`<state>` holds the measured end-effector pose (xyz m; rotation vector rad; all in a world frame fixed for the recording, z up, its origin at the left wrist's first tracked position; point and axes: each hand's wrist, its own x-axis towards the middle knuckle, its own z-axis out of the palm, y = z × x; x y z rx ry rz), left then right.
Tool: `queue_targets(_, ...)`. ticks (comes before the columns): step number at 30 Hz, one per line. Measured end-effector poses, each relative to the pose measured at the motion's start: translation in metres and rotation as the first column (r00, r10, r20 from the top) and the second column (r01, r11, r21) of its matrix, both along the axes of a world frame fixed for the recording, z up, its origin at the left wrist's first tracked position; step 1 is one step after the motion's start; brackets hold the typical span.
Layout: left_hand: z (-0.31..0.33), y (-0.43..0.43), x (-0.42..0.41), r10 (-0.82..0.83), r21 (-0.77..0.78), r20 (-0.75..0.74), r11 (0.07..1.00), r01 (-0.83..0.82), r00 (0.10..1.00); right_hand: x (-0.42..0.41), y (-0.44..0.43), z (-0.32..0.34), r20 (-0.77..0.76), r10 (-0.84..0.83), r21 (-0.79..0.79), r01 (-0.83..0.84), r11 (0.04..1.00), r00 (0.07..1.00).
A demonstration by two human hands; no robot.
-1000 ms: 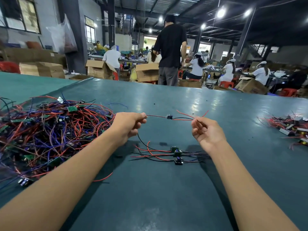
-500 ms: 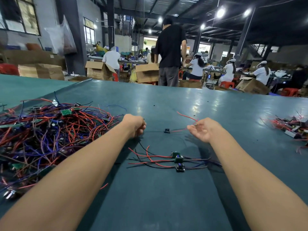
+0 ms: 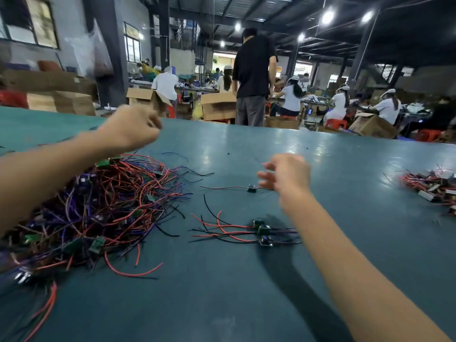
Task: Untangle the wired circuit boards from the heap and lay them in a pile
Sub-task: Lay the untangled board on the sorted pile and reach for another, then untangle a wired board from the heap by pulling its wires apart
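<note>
A tangled heap (image 3: 98, 203) of red, purple and black wires with small green boards covers the left of the teal table (image 3: 222, 292). Three sorted wired boards (image 3: 262, 232) lie side by side in the middle. One more wired board (image 3: 251, 188) lies flat just beyond them, its red wire stretched to the left. My right hand (image 3: 286, 174) hovers blurred just right of that board, fingers loosely spread, holding nothing. My left hand (image 3: 130, 130) is raised above the far edge of the heap, blurred, fingers loosely curled, with nothing seen in it.
Another pile of wired parts (image 3: 431, 186) lies at the table's right edge. Beyond the far table edge a person in black (image 3: 254, 77) stands with their back turned. Cardboard boxes (image 3: 217, 106) and seated workers fill the hall behind.
Both hands have let go of the wired board, which now lies on the table beyond the sorted ones. My left hand has swung up and left over the heap; my right hand has lifted.
</note>
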<state>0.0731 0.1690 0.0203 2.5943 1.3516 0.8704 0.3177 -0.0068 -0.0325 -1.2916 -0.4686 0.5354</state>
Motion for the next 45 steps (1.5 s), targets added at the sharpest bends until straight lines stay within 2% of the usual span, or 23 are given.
queue_targets(1,0.005,0.007,-0.017,0.11,0.074,-0.205,0.992,-0.097,0.973,-0.021,0.001,-0.008,0.119,0.075,-0.05,-0.07,0.996,0.99)
queue_targets(2,0.006,0.009,-0.031,0.229,0.095,-0.374,0.973,-0.208,0.899,-0.042,0.001,-0.018,0.248,0.141,-0.109,-0.117,0.987,0.958)
queue_targets(3,0.003,0.01,-0.044,0.321,0.091,-0.508,0.943,-0.321,0.799,-0.063,0.001,-0.031,0.398,0.185,-0.166,-0.128,0.978,0.898)
queue_targets(4,-0.002,0.008,-0.053,0.356,0.058,-0.595,0.913,-0.403,0.721,-0.083,0.001,-0.044,0.578,0.208,-0.231,-0.086,0.969,0.789)
queue_targets(5,-0.009,0.008,-0.061,0.346,0.01,-0.616,0.902,-0.432,0.708,-0.098,0.002,-0.058,0.762,0.219,-0.289,0.018,0.957,0.609)
queue_targets(6,-0.015,0.007,-0.066,0.345,-0.005,-0.585,0.903,-0.429,0.734,-0.112,0.0,-0.071,0.882,0.242,-0.318,0.13,0.939,0.404)
queue_targets(7,-0.021,0.006,-0.07,0.359,0.012,-0.527,0.91,-0.415,0.771,-0.123,-0.002,-0.08,0.935,0.258,-0.31,0.203,0.929,0.245)
queue_targets(8,-0.026,0.004,-0.072,0.37,0.039,-0.469,0.916,-0.4,0.802,-0.131,-0.004,-0.085,0.953,0.267,-0.294,0.227,0.928,0.143)
queue_targets(10,-0.034,-0.004,-0.072,0.368,0.075,-0.447,0.924,-0.375,0.816,-0.14,-0.008,-0.09,0.973,0.23,-0.225,0.224,0.948,0.004)
queue_targets(12,-0.042,-0.015,-0.068,0.384,0.091,-0.471,0.917,-0.389,0.794,-0.142,-0.012,-0.092,0.99,0.122,-0.107,0.197,0.975,-0.067)
queue_targets(16,-0.051,-0.028,-0.066,0.402,0.228,-0.421,0.914,-0.335,0.813,-0.141,-0.013,-0.095,0.995,-0.04,0.05,0.111,0.993,-0.092)
queue_targets(20,-0.044,-0.031,-0.072,0.356,0.269,-0.307,0.922,-0.278,0.883,-0.141,-0.015,-0.094,0.997,-0.045,0.05,0.081,0.995,-0.07)
queue_targets(23,-0.031,-0.031,-0.076,0.268,0.26,-0.333,0.948,-0.185,0.904,-0.141,-0.016,-0.093,0.999,-0.018,0.02,0.065,0.998,-0.03)
queue_targets(26,-0.02,-0.031,-0.079,0.243,0.251,-0.331,0.954,-0.164,0.912,-0.14,-0.016,-0.094,0.999,-0.033,0.032,0.03,0.999,0.009)
queue_targets(29,-0.006,-0.03,-0.081,0.14,0.206,-0.168,0.973,-0.104,0.976,-0.138,-0.018,-0.096,0.998,-0.054,0.054,-0.003,0.999,0.016)
queue_targets(34,0.025,-0.043,-0.072,-0.138,0.316,0.038,0.941,0.119,0.99,-0.135,-0.019,-0.096,0.995,-0.095,0.096,-0.048,0.994,0.009)
queue_targets(37,0.042,-0.063,-0.053,-0.264,0.304,0.259,0.935,0.18,0.929,-0.135,-0.02,-0.096,0.995,-0.097,0.098,-0.068,0.993,0.016)
queue_targets(39,0.047,-0.077,-0.035,-0.291,0.106,0.534,0.954,0.279,0.794,-0.134,-0.019,-0.098,0.993,-0.108,0.111,-0.072,0.991,0.038)
queue_targets(40,0.047,-0.083,-0.025,-0.245,-0.049,0.674,0.926,0.373,0.697,-0.133,-0.018,-0.098,0.991,-0.119,0.124,-0.072,0.99,0.061)
queue_targets(42,0.039,-0.094,-0.004,-0.025,-0.358,0.827,0.747,0.56,0.561,-0.133,-0.018,-0.098,0.981,-0.136,0.147,-0.071,0.987,0.139)
queue_targets(44,0.016,-0.099,0.016,0.157,-0.535,0.826,0.517,0.668,0.541,-0.133,-0.018,-0.095,0.954,-0.114,0.138,-0.069,0.988,0.279)
queue_targets(45,0.001,-0.1,0.025,0.198,-0.583,0.806,0.428,0.691,0.558,-0.131,-0.018,-0.093,0.917,-0.089,0.126,-0.073,0.989,0.389)
